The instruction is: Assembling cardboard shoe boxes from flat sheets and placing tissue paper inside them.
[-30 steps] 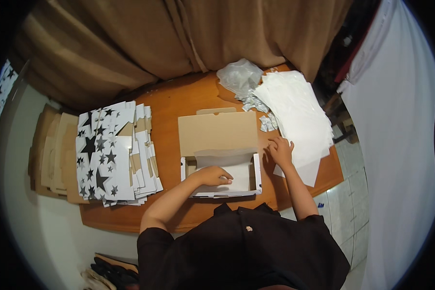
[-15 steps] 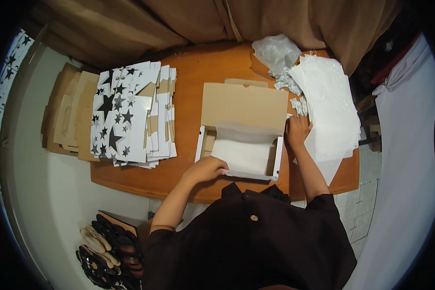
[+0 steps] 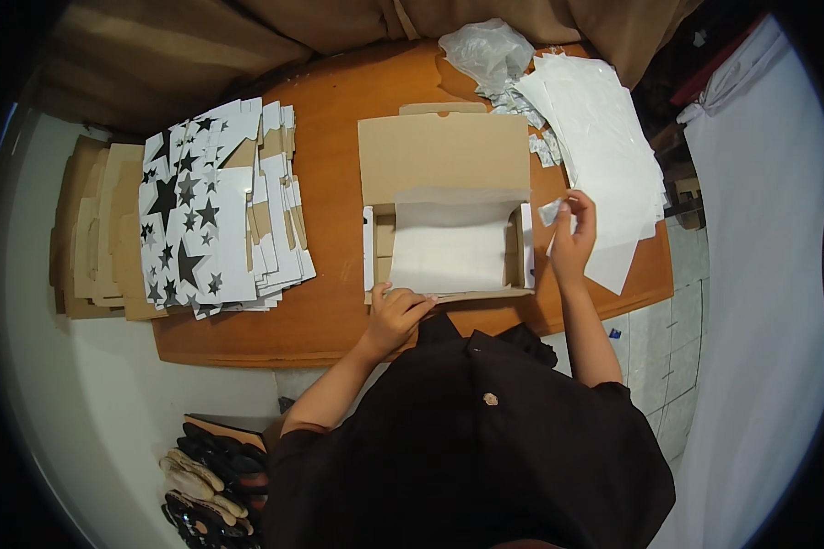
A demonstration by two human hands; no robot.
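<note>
In front of me an open cardboard box (image 3: 449, 151) sits with its brown lid raised at the back. A sheet of white paper (image 3: 453, 242) lies inside and rises toward the lid. My left hand (image 3: 398, 316) is closed on the box's front wall near its left corner. Just off the box's right side, my right hand (image 3: 574, 240) pinches a small white sachet (image 3: 549, 212) between thumb and fingers. More small sachets (image 3: 545, 149) lie on the table behind that hand, beside a stack of white paper sheets (image 3: 604, 137).
A crumpled clear plastic bag (image 3: 487, 55) lies at the back of the orange-brown table (image 3: 334, 137). Flat star-printed cardboard pieces (image 3: 201, 215) are stacked at left, with plain brown cardboard (image 3: 101, 229) beside them. Shoes (image 3: 211, 480) sit low at left. Brown curtains (image 3: 275, 37) hang behind.
My right hand has lifted a sachet from the table and come back toward the box. My left hand stays at the front wall. The whole view has shifted slightly.
</note>
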